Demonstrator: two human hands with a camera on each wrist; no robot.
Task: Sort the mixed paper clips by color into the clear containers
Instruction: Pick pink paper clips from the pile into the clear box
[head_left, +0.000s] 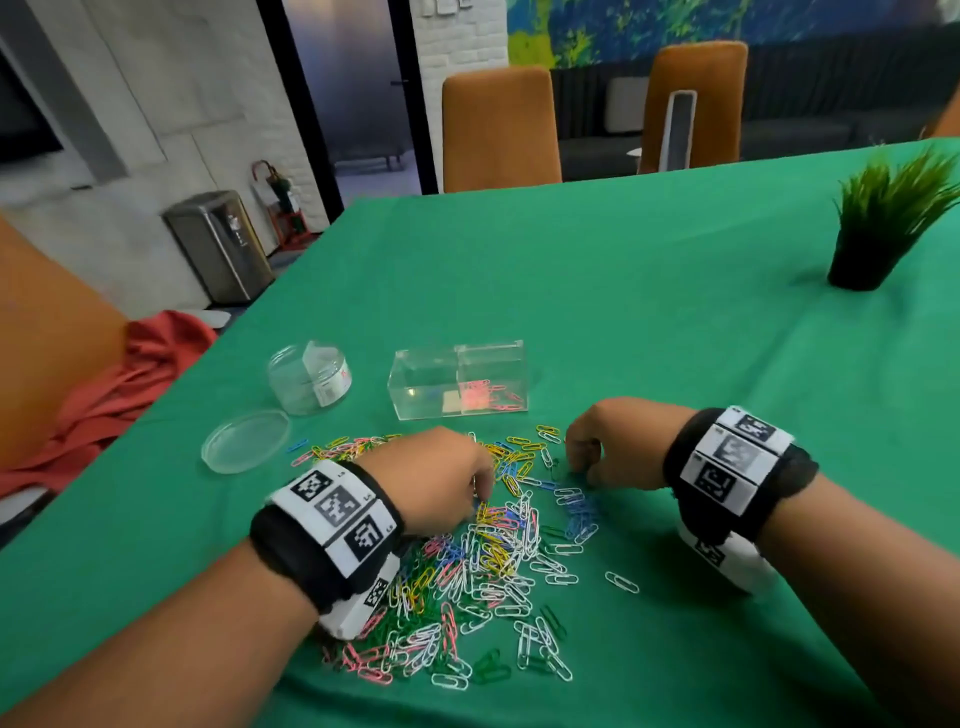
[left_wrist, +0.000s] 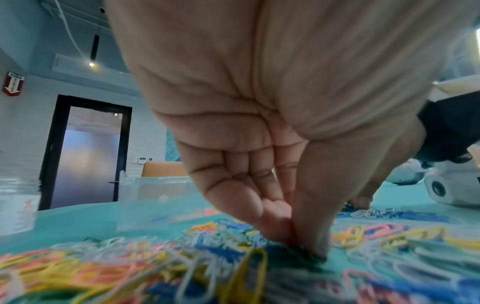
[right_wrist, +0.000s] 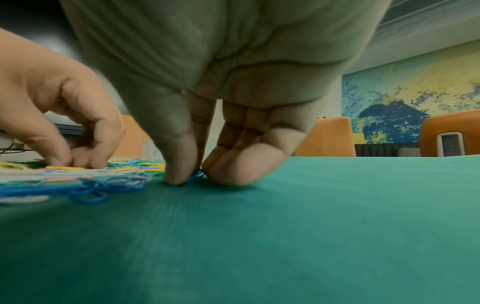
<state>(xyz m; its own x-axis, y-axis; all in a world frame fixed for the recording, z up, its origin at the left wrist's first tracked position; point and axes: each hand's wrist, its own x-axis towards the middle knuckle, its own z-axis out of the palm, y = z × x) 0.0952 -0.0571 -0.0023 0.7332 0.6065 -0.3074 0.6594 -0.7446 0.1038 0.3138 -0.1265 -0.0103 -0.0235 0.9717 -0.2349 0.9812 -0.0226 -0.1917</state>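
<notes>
Plainly, the green cloth-covered table (head_left: 649, 312) is the work surface, and its flat, taut cover lets the small wire things lie spread out where fingers can get under them. Near the middle stands the clear rectangular two-compartment plastic box (head_left: 460, 379), set just beyond the heap so either hand can reach it; its right compartment holds a few pink clips, its left looks almost bare. To its left a clear round plastic jar (head_left: 309, 379) lies tilted with its mouth open, and its clear round lid (head_left: 245, 440) rests flat beside it, off so that clips can go in. The loose pile of mixed coloured paper clips (head_left: 483, 561) sprawls on the cloth between the box and the person, white, yellow, pink, blue and green tangled together, so most of the sorting seems yet to be done.

Both hands work at the far edge of the pile. The left hand (head_left: 441, 478) is lowered with thumb and fingertips (left_wrist: 279, 228) pressed together on the cloth among blue and yellow clips; whether a clip is between them I cannot tell, as blur hides the contact. The right hand (head_left: 610, 441) sits just right of the heap, thumb and forefinger closed on a small blue paper clip (right_wrist: 196, 174) against the cloth, probably gathering blues, since a loose group of blue clips (right_wrist: 103, 185) lies just beside it
</notes>
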